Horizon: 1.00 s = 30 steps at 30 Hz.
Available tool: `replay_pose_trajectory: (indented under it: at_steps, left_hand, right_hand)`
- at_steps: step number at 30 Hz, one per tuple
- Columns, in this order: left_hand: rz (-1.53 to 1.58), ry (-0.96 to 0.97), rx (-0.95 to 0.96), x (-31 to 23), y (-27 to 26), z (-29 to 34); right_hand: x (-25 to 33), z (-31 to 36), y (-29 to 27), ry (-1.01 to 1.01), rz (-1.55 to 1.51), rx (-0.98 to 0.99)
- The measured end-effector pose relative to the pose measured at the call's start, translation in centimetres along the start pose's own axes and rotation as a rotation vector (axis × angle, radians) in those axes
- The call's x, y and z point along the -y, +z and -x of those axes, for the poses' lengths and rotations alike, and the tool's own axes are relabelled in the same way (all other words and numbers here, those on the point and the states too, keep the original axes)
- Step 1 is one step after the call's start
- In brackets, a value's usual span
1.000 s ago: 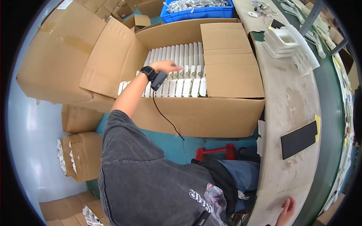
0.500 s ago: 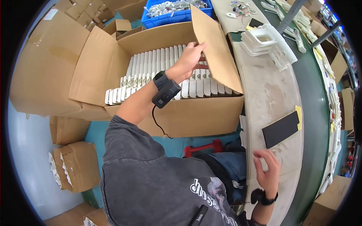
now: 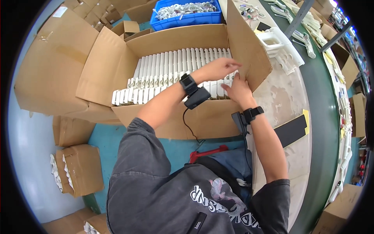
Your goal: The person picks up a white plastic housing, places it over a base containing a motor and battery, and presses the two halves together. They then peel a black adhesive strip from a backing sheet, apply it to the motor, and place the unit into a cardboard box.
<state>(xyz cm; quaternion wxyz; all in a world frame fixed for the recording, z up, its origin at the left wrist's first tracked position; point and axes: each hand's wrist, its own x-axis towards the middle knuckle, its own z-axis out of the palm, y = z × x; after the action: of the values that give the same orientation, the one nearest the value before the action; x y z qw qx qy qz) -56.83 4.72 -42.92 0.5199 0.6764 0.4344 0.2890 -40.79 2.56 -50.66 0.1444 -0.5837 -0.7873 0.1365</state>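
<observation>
An open cardboard box (image 3: 175, 119) stands in front of me, packed with rows of upright white plastic parts (image 3: 156, 68). My left hand (image 3: 219, 69) reaches over the rows at the box's right end. Its fingers are stretched toward the raised right flap (image 3: 249, 46), and nothing shows in them. My right hand (image 3: 239, 91) is just in front of it, at the right end of the near row. Thumb and forefinger are apart, close to the last white parts; the other fingers are partly hidden.
The worktable (image 3: 280, 97) on my right holds stacked white plastic housings (image 3: 282, 50) and a black flat piece (image 3: 292, 130) on yellow. Beyond it runs a green conveyor belt (image 3: 323, 105). A blue bin (image 3: 187, 19) of small parts is behind the box; more cartons (image 3: 83, 169) stand left.
My left hand has let go of the right flap, which now stands more upright, and has moved lower right. My right hand has come from over the table to the box's right end.
</observation>
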Motion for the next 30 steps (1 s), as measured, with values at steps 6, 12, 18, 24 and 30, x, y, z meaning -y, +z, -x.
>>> replay_pose_trajectory:
  at_steps: [6,12,18,24,30]
  left_hand:
    - [-0.726,-0.061,0.219,6.9,-0.4,4.0]
    - [-0.822,-0.097,0.137,9.3,1.9,3.6]
    - [-0.955,-0.022,0.11,8.7,2.6,3.4]
    - [-0.987,-0.148,0.135,7.4,3.1,2.5]
    - [-0.906,-0.056,0.024,7.7,3.2,2.6]
  right_hand:
    - [-1.2,-4.7,-3.7,-0.266,0.205,0.615]
    - [-3.0,-4.5,-2.6,-0.602,0.469,0.452]
    - [-4.5,-4.7,-1.0,-0.686,0.623,0.406]
    - [-4.2,-4.4,0.0,-0.727,0.667,0.348]
    - [-3.3,-4.5,-2.5,-0.655,0.581,0.483]
